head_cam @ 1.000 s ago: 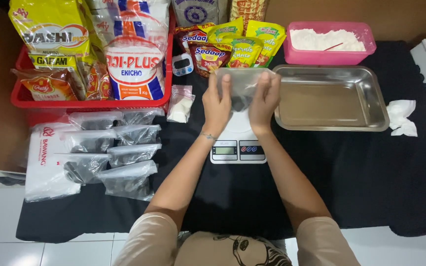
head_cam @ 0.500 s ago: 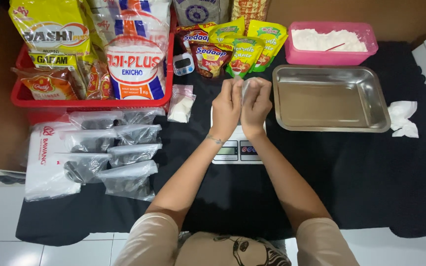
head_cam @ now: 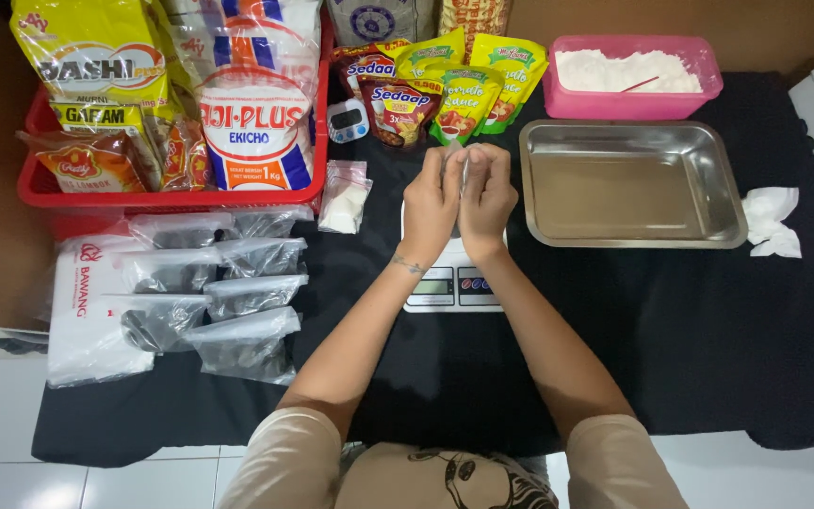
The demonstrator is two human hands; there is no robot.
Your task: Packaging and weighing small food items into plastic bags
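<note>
My left hand (head_cam: 429, 206) and my right hand (head_cam: 487, 201) are pressed together above a white digital kitchen scale (head_cam: 451, 284). Between their fingertips they pinch the gathered top of a small clear plastic bag (head_cam: 463, 170), which is mostly hidden by the hands. Several filled clear bags with dark contents (head_cam: 237, 292) lie in rows to the left on the black cloth (head_cam: 690, 330).
An empty steel tray (head_cam: 629, 185) sits right of the scale, a pink tub of white powder (head_cam: 629, 73) behind it. A red basket of large packets (head_cam: 171, 193), sauce pouches (head_cam: 449, 90), a small timer (head_cam: 346, 120), a small bag of white powder (head_cam: 343, 200) and crumpled tissue (head_cam: 771, 221) surround.
A second ago the hands held the bag spread open wide above the scale. They have since come together, gathering the bag's top between them.
</note>
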